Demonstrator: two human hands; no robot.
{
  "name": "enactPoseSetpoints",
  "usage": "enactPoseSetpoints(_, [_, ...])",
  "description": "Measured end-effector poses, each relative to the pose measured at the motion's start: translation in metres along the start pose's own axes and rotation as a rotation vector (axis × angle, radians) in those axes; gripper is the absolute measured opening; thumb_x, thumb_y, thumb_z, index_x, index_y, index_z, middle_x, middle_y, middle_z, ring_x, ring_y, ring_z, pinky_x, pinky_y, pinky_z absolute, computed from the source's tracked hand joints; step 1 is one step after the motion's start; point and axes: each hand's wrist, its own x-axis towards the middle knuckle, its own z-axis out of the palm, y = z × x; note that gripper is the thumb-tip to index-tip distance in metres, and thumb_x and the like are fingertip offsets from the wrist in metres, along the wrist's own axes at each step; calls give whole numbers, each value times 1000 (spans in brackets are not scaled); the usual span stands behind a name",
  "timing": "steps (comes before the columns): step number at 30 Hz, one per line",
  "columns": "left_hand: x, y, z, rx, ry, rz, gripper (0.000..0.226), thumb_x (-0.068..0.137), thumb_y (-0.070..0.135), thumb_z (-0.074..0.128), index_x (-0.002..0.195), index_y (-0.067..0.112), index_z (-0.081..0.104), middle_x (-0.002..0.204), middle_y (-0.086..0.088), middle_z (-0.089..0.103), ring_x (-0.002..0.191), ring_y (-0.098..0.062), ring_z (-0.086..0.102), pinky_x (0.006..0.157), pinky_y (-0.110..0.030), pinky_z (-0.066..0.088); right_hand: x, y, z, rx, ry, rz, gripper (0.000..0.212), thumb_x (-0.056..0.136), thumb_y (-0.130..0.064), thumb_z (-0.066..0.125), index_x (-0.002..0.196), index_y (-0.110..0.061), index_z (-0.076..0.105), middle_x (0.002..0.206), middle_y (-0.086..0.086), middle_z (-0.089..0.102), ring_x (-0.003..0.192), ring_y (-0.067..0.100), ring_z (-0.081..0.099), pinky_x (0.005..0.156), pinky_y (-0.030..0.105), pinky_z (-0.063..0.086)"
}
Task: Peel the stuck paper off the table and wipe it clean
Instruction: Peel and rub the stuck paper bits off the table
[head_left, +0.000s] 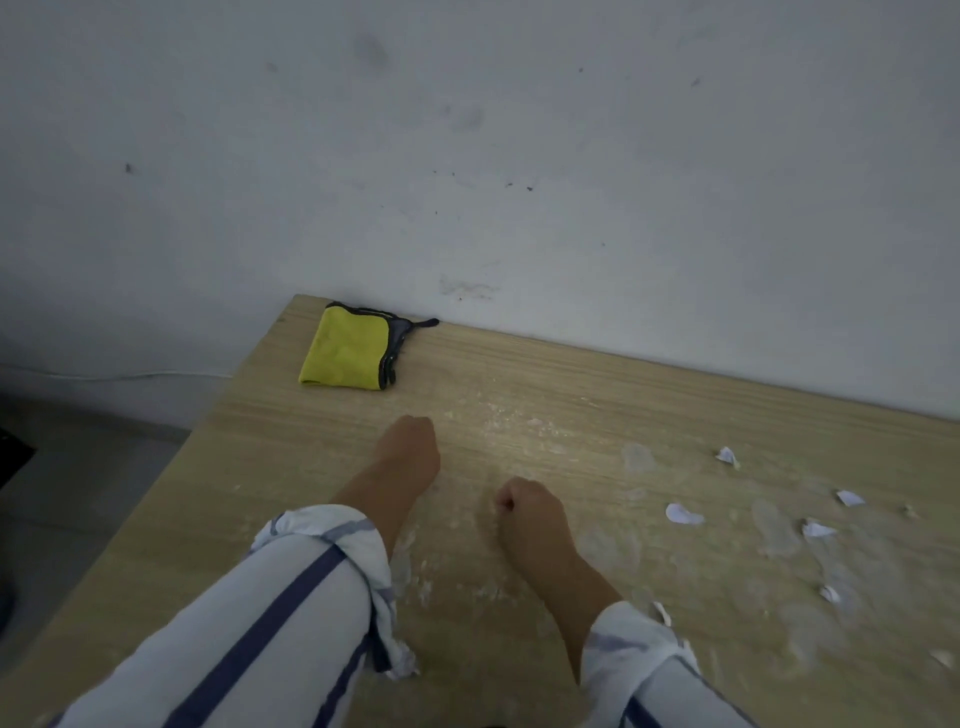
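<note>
A light wooden table (270, 467) carries whitish smears of stuck paper residue (524, 426) across its middle and right. Several small torn white paper scraps (683, 514) lie loose on the right side. A folded yellow cloth (348, 353) with dark edging rests at the far left corner by the wall. My left hand (408, 449) is curled with its fingers down on the table, just left of the residue. My right hand (530, 512) is closed in a fist on the table surface. Whether either fist holds a scrap is hidden.
A scuffed white wall (519, 182) runs right behind the table's far edge. The table's left edge drops to a grey floor (78, 493), where a thin cable lies along the wall base. A crumpled paper bit (402, 662) sits under my left sleeve.
</note>
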Motion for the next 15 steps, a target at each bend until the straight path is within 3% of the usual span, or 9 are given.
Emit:
enactPoseSetpoints(3, [-3,-8,-2,-161,22,29,34,86,0,49,119,2,45,115,-18,55,104,-33,55,81,-41,47,-13,2,9,23,1,38,24,88,1,44,97,-6,65,100,9,64,77,13,49,59,18,35])
enactPoseSetpoints(6, [-5,-15,-2,-263,25,33,50,87,-1,45,134,9,32,123,-17,52,105,-33,55,82,-43,48,-18,5,15,23,10,63,22,88,-2,46,97,-8,66,100,9,66,76,12,50,61,17,35])
enactPoseSetpoints(11, [1,-15,-2,-98,29,31,30,91,4,46,120,3,54,122,-16,57,110,-30,54,91,-37,45,-19,8,23,35,34,73,18,88,-3,48,91,-8,65,96,10,66,72,13,50,47,7,29])
enactPoseSetpoints(15, [1,-19,-1,-91,11,29,39,92,9,47,130,5,50,136,-15,49,119,-29,52,96,-36,43,-19,5,25,80,30,68,18,88,-2,48,86,-11,64,87,7,63,68,12,50,48,7,30])
